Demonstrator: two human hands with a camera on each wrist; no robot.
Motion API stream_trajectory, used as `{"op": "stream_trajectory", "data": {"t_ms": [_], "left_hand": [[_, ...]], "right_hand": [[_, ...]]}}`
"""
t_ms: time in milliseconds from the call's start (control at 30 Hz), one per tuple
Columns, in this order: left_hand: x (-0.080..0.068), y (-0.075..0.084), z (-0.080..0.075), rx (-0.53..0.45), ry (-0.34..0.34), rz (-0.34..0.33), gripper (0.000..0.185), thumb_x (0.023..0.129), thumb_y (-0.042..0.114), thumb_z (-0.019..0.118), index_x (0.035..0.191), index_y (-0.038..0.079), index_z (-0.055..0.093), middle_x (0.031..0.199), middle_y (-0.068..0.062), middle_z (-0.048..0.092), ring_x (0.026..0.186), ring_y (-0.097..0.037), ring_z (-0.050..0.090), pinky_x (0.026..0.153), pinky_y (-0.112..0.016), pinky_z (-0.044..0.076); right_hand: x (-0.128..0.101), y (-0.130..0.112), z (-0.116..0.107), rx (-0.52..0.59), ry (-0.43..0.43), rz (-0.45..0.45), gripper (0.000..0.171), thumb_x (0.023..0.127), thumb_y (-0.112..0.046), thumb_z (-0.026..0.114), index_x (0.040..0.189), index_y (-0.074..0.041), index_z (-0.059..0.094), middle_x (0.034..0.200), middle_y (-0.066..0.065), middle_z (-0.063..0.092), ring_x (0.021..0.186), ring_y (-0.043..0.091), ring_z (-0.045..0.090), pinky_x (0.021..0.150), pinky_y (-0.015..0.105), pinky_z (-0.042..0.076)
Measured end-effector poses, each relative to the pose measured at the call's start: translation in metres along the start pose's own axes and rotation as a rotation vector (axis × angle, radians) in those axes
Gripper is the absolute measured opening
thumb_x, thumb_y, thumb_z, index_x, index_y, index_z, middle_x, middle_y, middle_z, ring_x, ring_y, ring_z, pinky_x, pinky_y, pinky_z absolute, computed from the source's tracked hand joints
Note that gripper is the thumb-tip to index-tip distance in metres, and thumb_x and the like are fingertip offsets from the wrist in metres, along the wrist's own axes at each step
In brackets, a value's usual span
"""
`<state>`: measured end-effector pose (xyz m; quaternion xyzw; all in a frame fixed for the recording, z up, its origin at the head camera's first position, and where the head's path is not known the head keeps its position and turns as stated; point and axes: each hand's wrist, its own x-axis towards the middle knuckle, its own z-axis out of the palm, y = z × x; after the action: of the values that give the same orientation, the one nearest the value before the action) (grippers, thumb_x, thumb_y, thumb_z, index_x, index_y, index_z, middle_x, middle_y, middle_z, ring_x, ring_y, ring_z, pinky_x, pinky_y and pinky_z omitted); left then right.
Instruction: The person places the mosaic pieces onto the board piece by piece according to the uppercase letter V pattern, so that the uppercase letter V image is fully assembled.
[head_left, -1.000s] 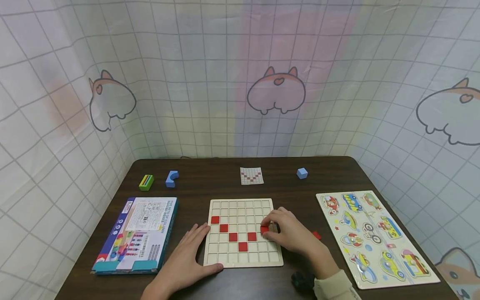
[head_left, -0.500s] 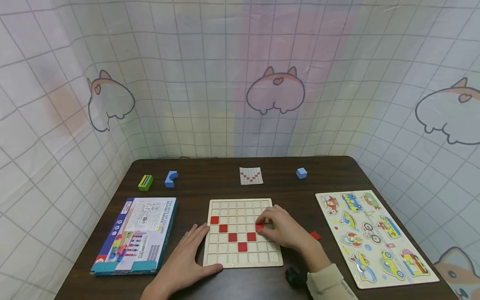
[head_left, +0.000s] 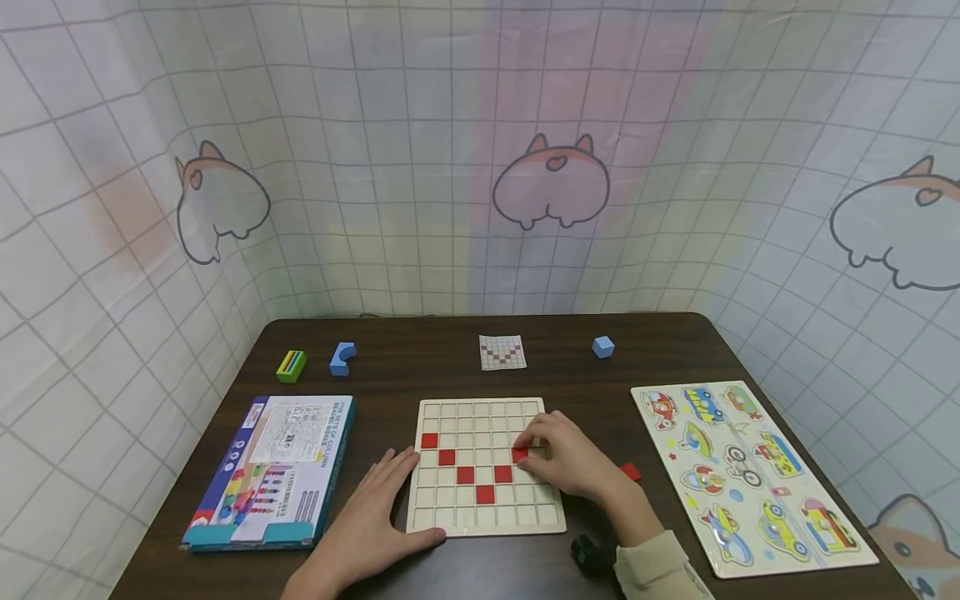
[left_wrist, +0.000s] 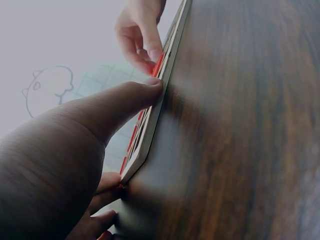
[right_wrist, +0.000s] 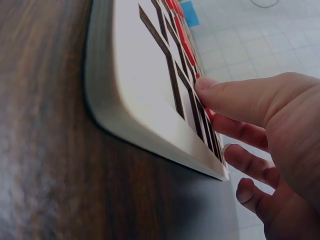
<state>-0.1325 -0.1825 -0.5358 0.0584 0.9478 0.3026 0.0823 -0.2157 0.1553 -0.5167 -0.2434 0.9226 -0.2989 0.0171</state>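
Observation:
A pale square grid board (head_left: 486, 531) lies on the dark table, with several red square tiles (head_left: 465, 475) set in its cells in a V-like line. My left hand (head_left: 375, 521) spreads along the board's left side, fingertips at the edge and thumb at the near corner; the left wrist view shows the thumb (left_wrist: 127, 95) against the rim. Over the right part of the grid, my right hand (head_left: 566, 458) pinches a red tile (head_left: 519, 455) between thumb and forefinger, right at a cell. In the right wrist view the fingers partly hide that tile.
A boxed toy set (head_left: 300, 429) lies at left, a vehicle puzzle board (head_left: 776, 517) at right. Behind are a patterned card (head_left: 502, 353), a blue cube (head_left: 603, 347), a blue arch block (head_left: 341, 360) and a green block (head_left: 291, 367). Another red piece (head_left: 630, 472) lies beside the right forearm.
My right hand has moved slightly left with the pinched tile, from near the board's right edge to a cell further in. My left hand stays where it was.

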Motion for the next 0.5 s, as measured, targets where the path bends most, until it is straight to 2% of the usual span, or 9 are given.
{"op": "stream_trajectory", "data": {"t_ms": [300, 500], "left_hand": [[0.000, 0.001, 0.000, -0.001, -0.002, 0.000, 0.129, 0.072, 0.088, 0.085, 0.174, 0.023, 0.040, 0.181, 0.000, 0.039, 0.175, -0.034, 0.018, 0.139, -0.069, 0.021], [0.000, 0.001, 0.000, 0.003, -0.003, -0.004, 0.129, 0.072, 0.089, 0.084, 0.174, 0.024, 0.039, 0.181, 0.000, 0.039, 0.175, -0.034, 0.018, 0.138, -0.069, 0.021]], "right_hand": [[-0.011, 0.000, -0.004, 0.007, 0.022, 0.027, 0.022, 0.098, -0.027, 0.087, 0.119, -0.026, 0.080, 0.119, -0.014, 0.073, 0.108, 0.014, 0.055, 0.093, 0.035, 0.053], [-0.022, 0.004, -0.013, -0.022, 0.050, 0.020, 0.027, 0.098, -0.026, 0.087, 0.124, -0.025, 0.080, 0.123, -0.014, 0.073, 0.111, 0.015, 0.056, 0.099, 0.041, 0.054]]}}
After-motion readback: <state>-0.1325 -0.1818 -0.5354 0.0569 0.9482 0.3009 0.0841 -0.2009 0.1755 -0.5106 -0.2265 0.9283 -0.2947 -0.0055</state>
